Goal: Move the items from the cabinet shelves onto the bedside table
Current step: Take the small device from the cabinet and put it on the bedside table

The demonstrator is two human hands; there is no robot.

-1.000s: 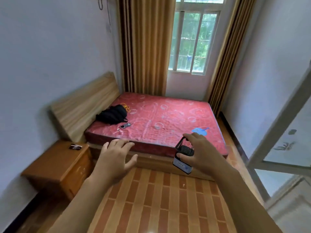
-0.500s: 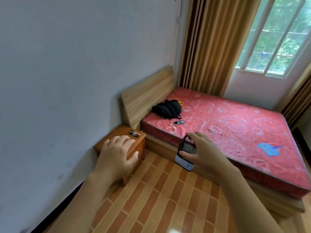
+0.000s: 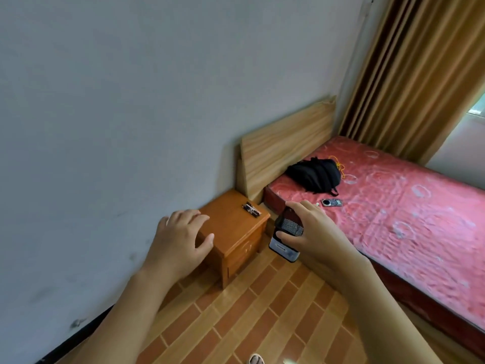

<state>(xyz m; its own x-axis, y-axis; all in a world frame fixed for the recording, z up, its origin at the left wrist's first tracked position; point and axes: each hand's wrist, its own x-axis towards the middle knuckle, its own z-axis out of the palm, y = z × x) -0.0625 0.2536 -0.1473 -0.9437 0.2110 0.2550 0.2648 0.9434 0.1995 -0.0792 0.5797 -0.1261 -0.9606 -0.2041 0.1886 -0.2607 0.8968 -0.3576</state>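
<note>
Right hand (image 3: 312,232) fingers gripping box (image 3: 286,236) beside table (image 3: 236,232); left hand (image 3: 181,237) hovering, fingers relaxed open.

Bedside table (image 3: 236,227) near corner hidden behind left hand (image 3: 181,240) — small dark item (image 3: 251,209) atop it too small to identify.

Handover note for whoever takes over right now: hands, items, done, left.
Left hand: open, holding nothing, raised in front of the orange wooden bedside table.
Right hand: grip around a small black mesh-topped box with a pale base, in the air between table and red mattress.
Done: one small dark flat item lies on the tabletop.
Left: set the box on the table. The cabinet is out of view.
</note>
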